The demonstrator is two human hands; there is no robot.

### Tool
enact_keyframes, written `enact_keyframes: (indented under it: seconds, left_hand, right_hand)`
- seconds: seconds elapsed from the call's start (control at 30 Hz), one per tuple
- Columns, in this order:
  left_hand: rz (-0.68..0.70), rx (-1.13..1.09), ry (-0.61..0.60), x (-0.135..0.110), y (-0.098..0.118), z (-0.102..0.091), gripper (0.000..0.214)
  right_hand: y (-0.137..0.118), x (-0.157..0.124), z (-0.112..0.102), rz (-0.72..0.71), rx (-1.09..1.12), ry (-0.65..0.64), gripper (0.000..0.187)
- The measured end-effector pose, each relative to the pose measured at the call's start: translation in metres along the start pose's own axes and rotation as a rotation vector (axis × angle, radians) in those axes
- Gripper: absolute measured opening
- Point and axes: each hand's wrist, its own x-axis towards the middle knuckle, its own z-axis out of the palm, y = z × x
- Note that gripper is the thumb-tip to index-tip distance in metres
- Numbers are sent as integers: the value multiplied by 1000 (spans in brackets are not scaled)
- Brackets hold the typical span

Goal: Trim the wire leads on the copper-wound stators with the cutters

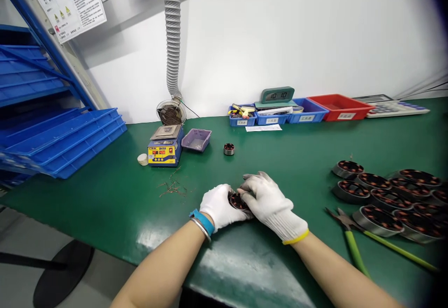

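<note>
On the green bench (105, 196), near its front edge, both gloved hands close round one wound stator (238, 201): the left hand (220, 205) cups it from below, and the right hand (268, 199) curls over its rim, fingertips pinching at the windings. A steady cupping grip and small fingertip motions would likely suit this work best. Four blue bins and one red line the wall; roughly ten stators sit stacked at right, though the edge blurs; one solder pot (164, 147); one pair of green-handled cutters (353, 238); one lone stator (228, 149).

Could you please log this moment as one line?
left hand: holds coil ring | right hand: fingers on ring | pliers: on mat, right | spare ring: behind
</note>
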Motion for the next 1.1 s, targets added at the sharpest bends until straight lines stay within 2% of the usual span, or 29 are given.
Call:
enact_keyframes:
  seconds: [0.23,0.37,0.53,0.6,0.67,0.73,0.77,0.87,0.97,1.1]
  left_hand:
    - [7,-16,-13,-1,-1,-2,58]
    - [21,-6,-28,0,0,-4,57]
    - [6,1,-30,2,-3,-6,59]
    - [8,-8,-27,2,-5,-6,60]
    - [21,-2,-25,2,-6,-7,60]
    - [31,2,-33,3,-7,-8,57]
    - [35,3,-38,3,-6,-8,55]
    - [37,1,-40,4,-6,-9,51]
    - [42,1,-33,4,-7,-9,52]
    - [86,10,-39,7,-10,-8,51]
  right_hand:
    - [13,2,0,6,-101,-4,72]
    - [14,-9,4,12,-128,-70,73]
    - [29,-24,6,91,-150,-155,69]
    - [33,-27,3,150,-143,-121,71]
    - [31,-29,-2,162,-181,-22,71]
    - [21,-29,-4,86,-273,45,68]
    - [15,-29,-5,31,-318,39,69]
    - [-1,-26,-4,-55,-348,-103,67]
    - [-5,-26,-2,-43,-335,-217,67]
    - [0,-30,-4,-29,-352,-249,66]
